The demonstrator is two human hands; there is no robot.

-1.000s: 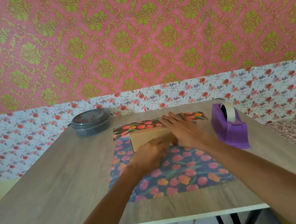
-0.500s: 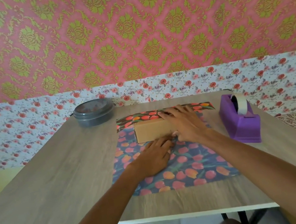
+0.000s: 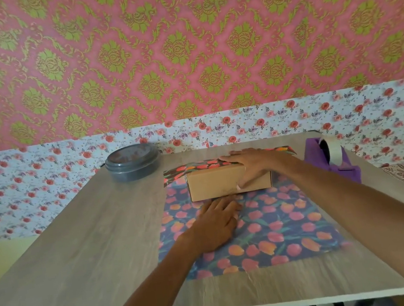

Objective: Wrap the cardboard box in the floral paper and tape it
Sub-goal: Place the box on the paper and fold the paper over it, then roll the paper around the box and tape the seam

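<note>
At centre frame, I am watching the cardboard box sitting on the far half of the floral paper, which is lying flat on the wooden table with most of the sheet stretching toward the lower edge of the picture. The right hand is staying on top of the box, fingers spread and flat, pressing the paper's far flap down over the lid while the thumb is reaching down the bare front face. The left hand is what I am seeing change: a second ago it was up against the box front, and now it is lying lower in the frame, palm down with straight fingers on the open sheet, just clear of the box. I am reading that as smoothing the near half before lifting it; the front and visible end of the box are still showing bare cardboard, so the wrap is looking only begun. The purple tape dispenser is waiting untouched at right of the box, and a grey lidded container is standing at upper left of the tabletop.
</note>
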